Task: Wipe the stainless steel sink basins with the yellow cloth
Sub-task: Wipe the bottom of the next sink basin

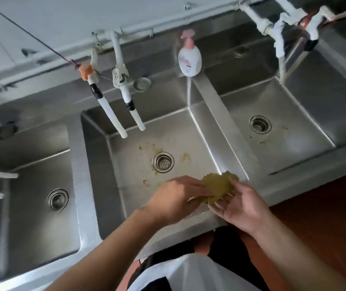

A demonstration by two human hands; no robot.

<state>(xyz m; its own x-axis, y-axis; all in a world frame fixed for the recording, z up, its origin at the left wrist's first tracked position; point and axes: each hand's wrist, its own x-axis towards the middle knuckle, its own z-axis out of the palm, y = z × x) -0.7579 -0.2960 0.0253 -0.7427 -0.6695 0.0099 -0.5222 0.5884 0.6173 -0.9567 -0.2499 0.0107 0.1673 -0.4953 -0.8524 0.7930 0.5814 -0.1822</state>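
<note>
Your left hand (174,198) and right hand (239,206) meet just above the near rim of the middle basin (189,131), sharing the yellow cloth (218,185). The left grip pinches its left edge with curled fingers; the right cups it from below, fingers loosely curled around the bunch. The cloth looks soft, light and limp, probably damp, so it should crumple and mould to corners rather than hold shape. Gather it into a palm-sized wad and press from the middle, not by a loose edge. Yellowish smears lie around the middle drain (163,162) and beside the right basin's drain (260,124); the left basin (42,185) looks cleaner. A soap bottle (189,57) stands on the far ledge.
</note>
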